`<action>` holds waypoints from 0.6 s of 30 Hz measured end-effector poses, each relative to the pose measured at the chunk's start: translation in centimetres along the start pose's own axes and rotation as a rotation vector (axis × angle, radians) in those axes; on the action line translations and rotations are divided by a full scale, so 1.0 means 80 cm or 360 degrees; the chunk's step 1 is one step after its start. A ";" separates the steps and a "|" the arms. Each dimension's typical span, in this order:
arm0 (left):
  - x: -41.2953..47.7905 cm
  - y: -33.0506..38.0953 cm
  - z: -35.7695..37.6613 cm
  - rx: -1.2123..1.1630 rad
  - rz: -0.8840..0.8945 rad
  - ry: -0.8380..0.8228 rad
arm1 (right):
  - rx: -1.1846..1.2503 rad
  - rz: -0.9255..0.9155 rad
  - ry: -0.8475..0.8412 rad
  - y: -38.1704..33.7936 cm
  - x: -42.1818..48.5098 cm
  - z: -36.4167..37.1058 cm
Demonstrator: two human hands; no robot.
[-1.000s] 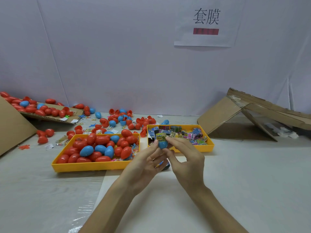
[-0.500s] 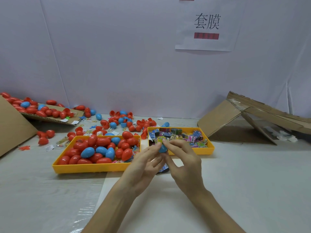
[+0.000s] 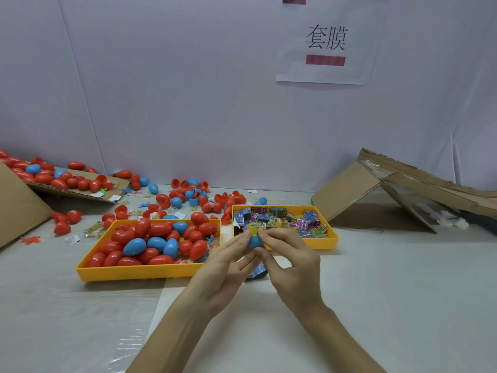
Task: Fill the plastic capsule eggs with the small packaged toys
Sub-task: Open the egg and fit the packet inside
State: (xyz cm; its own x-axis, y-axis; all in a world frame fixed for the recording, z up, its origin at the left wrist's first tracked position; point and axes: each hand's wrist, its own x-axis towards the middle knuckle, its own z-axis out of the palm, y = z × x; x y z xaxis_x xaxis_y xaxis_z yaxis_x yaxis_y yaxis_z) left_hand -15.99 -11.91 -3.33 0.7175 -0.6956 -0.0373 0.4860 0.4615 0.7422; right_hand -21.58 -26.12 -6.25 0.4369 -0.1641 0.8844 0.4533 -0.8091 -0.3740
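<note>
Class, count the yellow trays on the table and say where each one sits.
2. The left yellow tray holds red and blue capsule eggs; the right yellow tray, beside it, holds small packaged toys. No others show.

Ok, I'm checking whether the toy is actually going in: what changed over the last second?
The packaged toy seems to have sunk a little deeper into the blue egg half, with less of it showing above the rim. The left hand and right hand kept pinching the egg half between them and neither let go. The egg tray and toy tray stayed put. Only the view tilted slightly.
</note>
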 end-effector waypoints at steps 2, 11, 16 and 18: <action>0.000 0.000 0.001 0.0011 0.0013 0.0014 | -0.0023 -0.0004 -0.0016 -0.003 0.001 0.000; -0.004 0.000 0.005 0.0040 0.0059 0.0067 | 0.0034 0.0039 -0.0021 -0.003 0.003 -0.001; -0.001 -0.002 0.005 0.0011 0.0036 0.0110 | 0.0054 0.0090 0.0057 0.002 0.004 -0.004; -0.001 -0.002 0.005 0.0023 0.0057 0.0124 | 0.0063 0.0096 0.0075 0.002 0.004 -0.004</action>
State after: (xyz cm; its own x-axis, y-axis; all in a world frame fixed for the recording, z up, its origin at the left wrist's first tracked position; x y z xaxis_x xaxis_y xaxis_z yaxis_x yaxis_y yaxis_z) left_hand -16.31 -12.15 -3.19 0.7712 -0.6335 -0.0621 0.4524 0.4769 0.7536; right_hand -21.63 -26.47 -5.95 0.4276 -0.2387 0.8719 0.4582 -0.7742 -0.4367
